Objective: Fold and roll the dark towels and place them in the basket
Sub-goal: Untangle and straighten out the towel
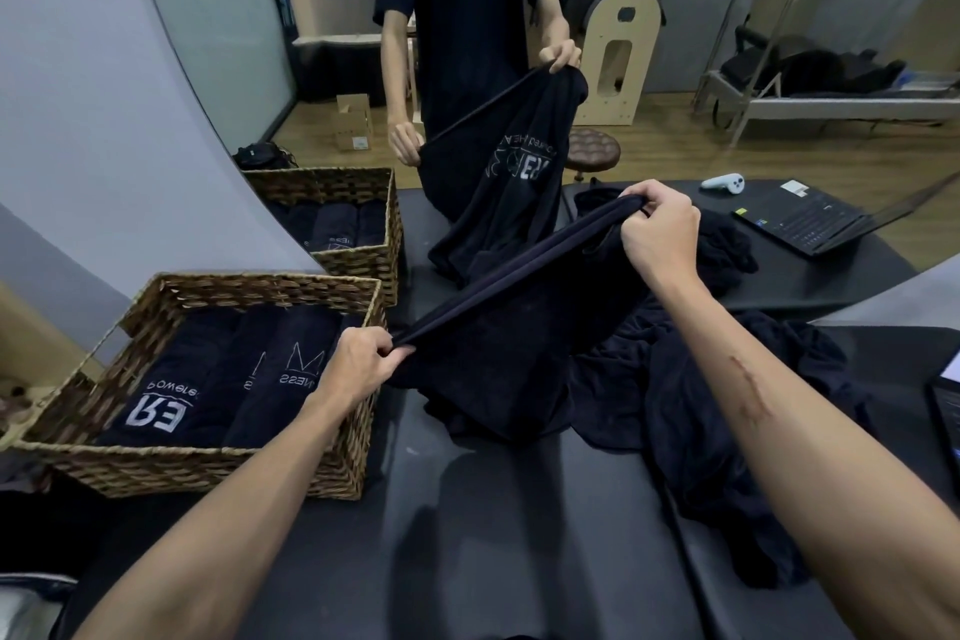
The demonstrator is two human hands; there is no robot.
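Holding a dark towel (498, 359) stretched by its top hem above the black surface (493, 535), left hand (363, 364) pinching the lower left corner, right hand (657, 229) curled round the higher right corner, cloth hanging down between them onto the surface. Lying just right of it, a loose heap of more dark towels (727, 405), crumpled, spilling toward the near right edge. Sitting left of the left hand, touching its wrist line, a woven wicker basket (218, 470), holding rolled dark towels (223, 379) laid side by side, white lettering showing on their tops; exact count hard to tell. Standing behind all this, a mirror (208, 42), repeating the scene: a reflected basket (358, 257) with rolls inside, a reflected person in a dark shirt holding the reflected towel (509, 182) with its white logo facing out. Resting farther right on the reflected surface, an open laptop (810, 224) and a white controller (723, 183). Showing deeper in the reflection, a brown stool (592, 148) and wooden equipment on a wood floor.
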